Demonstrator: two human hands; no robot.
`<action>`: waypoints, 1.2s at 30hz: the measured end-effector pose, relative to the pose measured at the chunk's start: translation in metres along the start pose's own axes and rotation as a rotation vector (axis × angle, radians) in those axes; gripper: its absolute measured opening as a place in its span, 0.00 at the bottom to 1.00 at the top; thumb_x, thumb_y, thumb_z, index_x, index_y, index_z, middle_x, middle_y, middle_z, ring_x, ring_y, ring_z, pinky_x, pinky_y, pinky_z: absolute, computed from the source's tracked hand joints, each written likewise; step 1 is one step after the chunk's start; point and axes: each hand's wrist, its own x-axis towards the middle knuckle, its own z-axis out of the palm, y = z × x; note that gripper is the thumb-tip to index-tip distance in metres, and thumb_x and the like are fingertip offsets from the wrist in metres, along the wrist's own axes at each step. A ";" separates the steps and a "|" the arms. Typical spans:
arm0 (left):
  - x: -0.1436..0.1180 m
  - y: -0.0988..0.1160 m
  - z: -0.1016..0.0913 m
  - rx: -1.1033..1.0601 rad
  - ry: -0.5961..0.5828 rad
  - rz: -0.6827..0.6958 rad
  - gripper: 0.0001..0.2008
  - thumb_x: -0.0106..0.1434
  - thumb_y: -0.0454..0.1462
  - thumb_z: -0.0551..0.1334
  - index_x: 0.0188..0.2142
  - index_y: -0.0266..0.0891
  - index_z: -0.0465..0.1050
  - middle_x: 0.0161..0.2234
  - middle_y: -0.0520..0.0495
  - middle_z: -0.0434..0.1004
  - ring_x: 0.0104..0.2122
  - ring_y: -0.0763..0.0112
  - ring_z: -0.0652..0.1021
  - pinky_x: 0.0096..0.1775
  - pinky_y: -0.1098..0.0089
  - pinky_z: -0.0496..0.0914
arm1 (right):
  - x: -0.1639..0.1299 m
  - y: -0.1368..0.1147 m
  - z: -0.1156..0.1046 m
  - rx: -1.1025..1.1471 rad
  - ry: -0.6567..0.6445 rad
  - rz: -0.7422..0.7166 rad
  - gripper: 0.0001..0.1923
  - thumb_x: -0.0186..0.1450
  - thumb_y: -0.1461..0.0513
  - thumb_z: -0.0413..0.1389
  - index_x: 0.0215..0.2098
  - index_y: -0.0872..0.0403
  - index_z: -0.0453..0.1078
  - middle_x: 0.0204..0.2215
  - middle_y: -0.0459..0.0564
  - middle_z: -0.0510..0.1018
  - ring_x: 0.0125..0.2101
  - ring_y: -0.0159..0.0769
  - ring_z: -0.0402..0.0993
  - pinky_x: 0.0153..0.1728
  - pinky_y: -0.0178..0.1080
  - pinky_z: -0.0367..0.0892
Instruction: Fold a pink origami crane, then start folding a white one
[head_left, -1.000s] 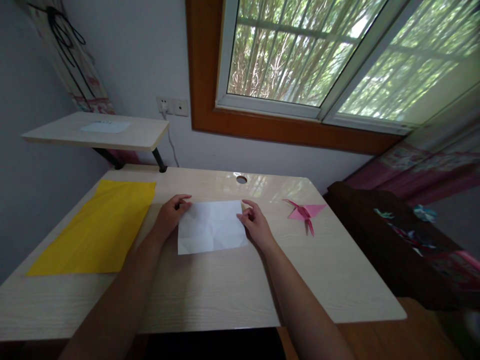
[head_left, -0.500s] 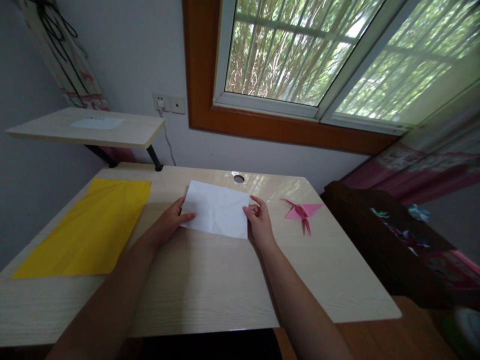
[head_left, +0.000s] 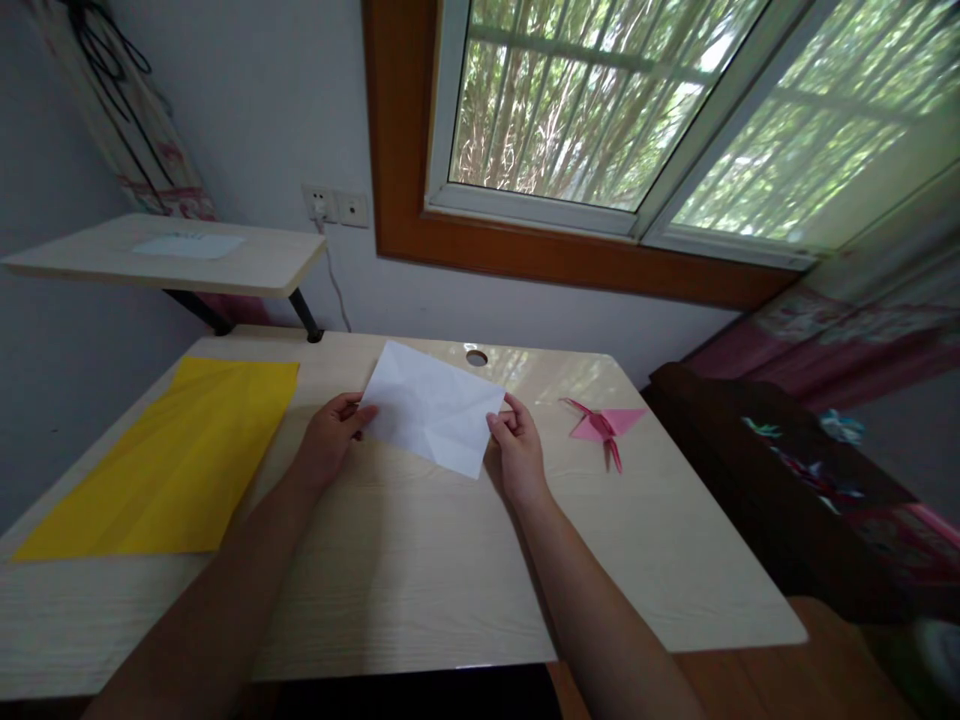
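creased white paper (head_left: 433, 405) pinched by left hand (head_left: 328, 439) and right hand (head_left: 516, 447), fingertips hidden behind sheet, elbows cut off

**Your arms and hands in view**

Both your forearms come up from the bottom edge, bare to the frame edge, with no sleeve showing on either. Your left hand (head_left: 324, 447) and right hand (head_left: 517, 450) are bare too: no glove, ring, watch or band shows. Your fingernails are too small to tell apart.
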 end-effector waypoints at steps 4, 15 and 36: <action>-0.001 0.001 -0.001 0.070 0.009 0.053 0.22 0.53 0.50 0.73 0.41 0.38 0.79 0.30 0.49 0.78 0.24 0.75 0.71 0.25 0.74 0.62 | -0.002 -0.003 0.000 -0.023 -0.002 -0.027 0.21 0.57 0.55 0.67 0.46 0.52 0.73 0.26 0.42 0.71 0.28 0.31 0.67 0.32 0.36 0.61; 0.001 -0.004 0.000 -0.075 -0.012 0.015 0.21 0.50 0.48 0.74 0.38 0.38 0.78 0.34 0.47 0.80 0.29 0.70 0.75 0.29 0.71 0.69 | -0.007 -0.002 0.000 0.046 -0.131 0.110 0.18 0.58 0.54 0.67 0.44 0.49 0.75 0.35 0.46 0.81 0.32 0.35 0.75 0.35 0.38 0.70; -0.002 0.011 0.000 -0.182 0.037 -0.032 0.25 0.57 0.51 0.68 0.49 0.39 0.75 0.44 0.43 0.82 0.38 0.62 0.81 0.36 0.67 0.73 | -0.009 -0.012 -0.005 -0.387 -0.404 -0.348 0.07 0.65 0.57 0.61 0.35 0.41 0.83 0.43 0.49 0.84 0.51 0.45 0.75 0.57 0.51 0.66</action>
